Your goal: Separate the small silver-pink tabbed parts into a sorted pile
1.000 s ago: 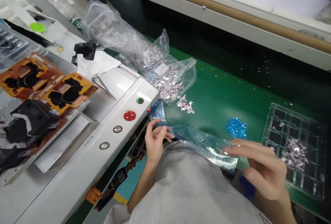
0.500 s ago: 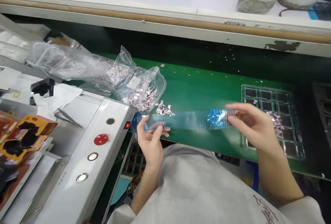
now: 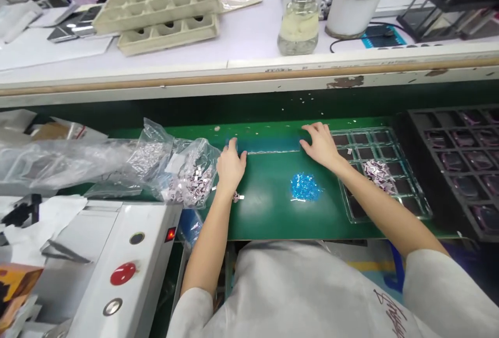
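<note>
A clear bluish strip (image 3: 273, 144) lies along the back of the green work surface (image 3: 268, 208). At its left end is my left hand (image 3: 231, 165), closed with thumb and forefinger at the strip. My right hand (image 3: 320, 143) is at the right end, its thumb and fingers apart against the strip's edge. A pile of small blue film pieces (image 3: 305, 187) sits in front, between my forearms. Small silvery-pink pieces (image 3: 237, 197) lie beside my left wrist, partly hidden by it. More such pieces (image 3: 379, 174) rest on a clear compartment tray (image 3: 351, 213) at the right.
Plastic bags (image 3: 191, 177) of small parts lie at the left, behind a white machine (image 3: 144, 270) with buttons. A black tray (image 3: 436, 164) stands at the far right. The raised shelf (image 3: 249, 62) holds beige trays (image 3: 167, 2) and a glass jar (image 3: 298, 21).
Both hands have moved away from my body with the strip, which now lies at the back of the surface. The blue pieces now sit in a pile. The camera view has shifted.
</note>
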A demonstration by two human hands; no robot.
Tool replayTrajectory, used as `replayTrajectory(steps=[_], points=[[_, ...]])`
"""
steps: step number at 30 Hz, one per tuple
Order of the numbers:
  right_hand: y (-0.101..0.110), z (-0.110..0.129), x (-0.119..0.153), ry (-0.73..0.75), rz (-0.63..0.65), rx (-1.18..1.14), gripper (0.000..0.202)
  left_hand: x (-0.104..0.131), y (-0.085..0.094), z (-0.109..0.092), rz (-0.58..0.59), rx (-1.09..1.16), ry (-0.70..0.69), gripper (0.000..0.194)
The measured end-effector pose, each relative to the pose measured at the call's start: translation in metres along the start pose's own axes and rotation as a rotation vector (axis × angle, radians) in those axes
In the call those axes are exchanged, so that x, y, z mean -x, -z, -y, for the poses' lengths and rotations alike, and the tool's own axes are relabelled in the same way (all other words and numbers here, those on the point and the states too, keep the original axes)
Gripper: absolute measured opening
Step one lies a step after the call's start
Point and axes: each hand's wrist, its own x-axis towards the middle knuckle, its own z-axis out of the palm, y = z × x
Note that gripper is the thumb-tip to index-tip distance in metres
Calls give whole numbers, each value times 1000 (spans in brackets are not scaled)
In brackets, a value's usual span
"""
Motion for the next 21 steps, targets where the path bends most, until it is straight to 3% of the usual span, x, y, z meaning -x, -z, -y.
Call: replayTrajectory(steps=[5, 9, 12, 16, 18, 21], points=[[-6, -5, 6, 127, 60, 146, 36, 4, 3, 0, -45, -134, -12, 61], [-11, -4, 0, 115, 49, 170, 36, 21, 21, -8, -49, -138, -50, 65], [-17, 1, -5, 77, 33, 175, 39, 52, 36, -8, -51, -104, -76, 58], [-20, 10, -6, 22, 4, 193, 37, 106, 44, 13, -108, -9, -173, 35], [-18, 17, -4, 13, 19, 197, 37, 127, 43, 26, -115, -18, -219, 40], [-9, 33, 6, 13, 28, 181, 40, 144, 42, 35, -18, -31, -220, 61]])
